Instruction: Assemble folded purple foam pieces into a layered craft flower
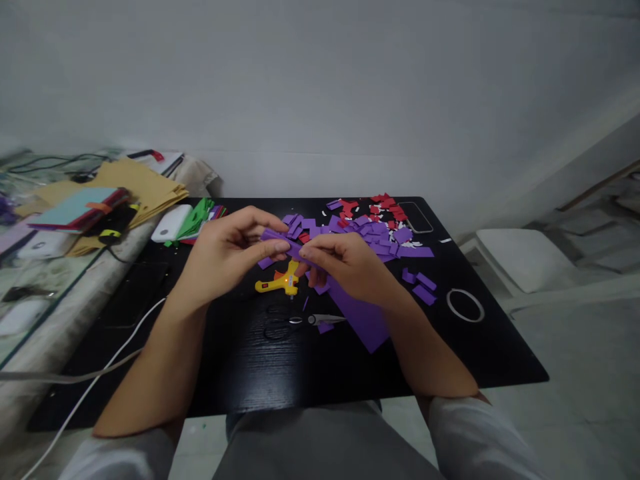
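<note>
Between my two hands, above the black table, is a folded strip of purple paper (pixel 296 251). My left hand (pixel 234 248) pinches its left end between thumb and fingers. On the other end, the fingertips of my right hand (pixel 341 261) are closed. Below them lies a yellow hot glue gun (pixel 274 285), and nearer me a pair of scissors (pixel 320 320) with dark handles. A large purple sheet (pixel 361 319) sits partly under my right wrist. Many cut purple pieces (pixel 377 233) are heaped behind my hands.
Red paper scraps (pixel 387 205) and white bits lie at the back right of the table (pixel 240 373). A pale ring (pixel 465 305) rests at the right. Left are green paper (pixel 199 215), yellow-brown envelopes (pixel 135 187) and a white cable (pixel 113 357). A white stool (pixel 525 259) stands beyond.
</note>
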Demonstrator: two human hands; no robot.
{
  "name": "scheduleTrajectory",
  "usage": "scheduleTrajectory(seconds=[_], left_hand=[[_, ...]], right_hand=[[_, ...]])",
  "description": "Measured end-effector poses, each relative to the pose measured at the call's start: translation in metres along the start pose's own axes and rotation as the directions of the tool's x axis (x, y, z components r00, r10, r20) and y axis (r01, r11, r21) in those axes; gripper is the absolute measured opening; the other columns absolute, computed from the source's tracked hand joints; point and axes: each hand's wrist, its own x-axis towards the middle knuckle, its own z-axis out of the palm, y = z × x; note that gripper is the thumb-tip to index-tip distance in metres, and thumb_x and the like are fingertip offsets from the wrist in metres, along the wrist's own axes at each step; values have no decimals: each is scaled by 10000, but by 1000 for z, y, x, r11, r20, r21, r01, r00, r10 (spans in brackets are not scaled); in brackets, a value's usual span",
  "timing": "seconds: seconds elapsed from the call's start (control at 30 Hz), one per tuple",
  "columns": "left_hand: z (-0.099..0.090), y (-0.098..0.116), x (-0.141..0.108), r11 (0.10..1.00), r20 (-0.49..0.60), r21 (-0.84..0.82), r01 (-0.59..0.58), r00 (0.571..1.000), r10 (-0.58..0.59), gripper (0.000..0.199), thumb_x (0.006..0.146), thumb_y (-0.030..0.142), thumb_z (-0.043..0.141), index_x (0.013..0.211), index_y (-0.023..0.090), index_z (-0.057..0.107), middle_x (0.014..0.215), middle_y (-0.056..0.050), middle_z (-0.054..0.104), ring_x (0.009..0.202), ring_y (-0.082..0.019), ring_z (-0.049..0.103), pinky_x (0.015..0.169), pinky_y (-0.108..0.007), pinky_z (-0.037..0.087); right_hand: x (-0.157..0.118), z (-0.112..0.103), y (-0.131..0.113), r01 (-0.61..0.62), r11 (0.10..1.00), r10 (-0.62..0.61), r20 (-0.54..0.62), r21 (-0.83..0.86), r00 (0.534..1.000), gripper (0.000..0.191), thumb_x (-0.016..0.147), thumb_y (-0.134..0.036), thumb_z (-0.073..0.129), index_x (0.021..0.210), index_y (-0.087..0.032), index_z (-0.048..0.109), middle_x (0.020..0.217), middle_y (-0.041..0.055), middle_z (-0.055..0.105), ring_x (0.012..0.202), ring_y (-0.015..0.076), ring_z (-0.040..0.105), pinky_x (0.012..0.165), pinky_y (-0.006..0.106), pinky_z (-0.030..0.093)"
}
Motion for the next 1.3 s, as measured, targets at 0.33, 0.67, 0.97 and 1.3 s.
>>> scheduleTrajectory(seconds=[0.33, 0.67, 0.97, 1.3], left_hand=[[3, 0, 0, 998, 47, 27, -55, 997, 53, 148, 951, 242, 740, 1086, 198, 699, 788, 4, 764, 700, -123, 752, 647, -205, 605], [23, 0, 4, 998, -178, -56, -20, 984, 9, 162, 963, 295, 696, 850, 179, 699, 680, 6, 710, 589, -105, 657, 584, -212, 541], [26, 2, -2, 983, -5, 164, -85, 996, 87, 259, 1017, 365, 639, 838, 184, 687, 685, 21, 649, 579, -88, 562, 549, -209, 434], [27, 3, -5, 975, -36, 184, -124, 990, 133, 188, 994, 328, 685, 865, 192, 703, 682, 26, 668, 565, -84, 582, 534, -201, 428]], right_hand=[[1, 8, 5, 17, 994, -6, -100, 108, 995, 314, 900, -477, 782, 893, -164, 757, 816, 40, 794, 747, 148, 770, 733, 272, 640], [5, 16, 9, 112, 972, -54, -268, 205, 962, 237, 905, -414, 781, 872, -182, 745, 774, 16, 790, 696, 137, 767, 678, 257, 642], [6, 8, 5, 204, 970, -158, -299, 130, 941, 280, 838, -458, 847, 890, -200, 750, 867, 11, 770, 817, 148, 744, 787, 275, 637], [4, 8, 4, 216, 965, -164, -303, 148, 939, 288, 857, -475, 830, 870, -203, 737, 764, -10, 697, 720, 134, 690, 729, 288, 634]])
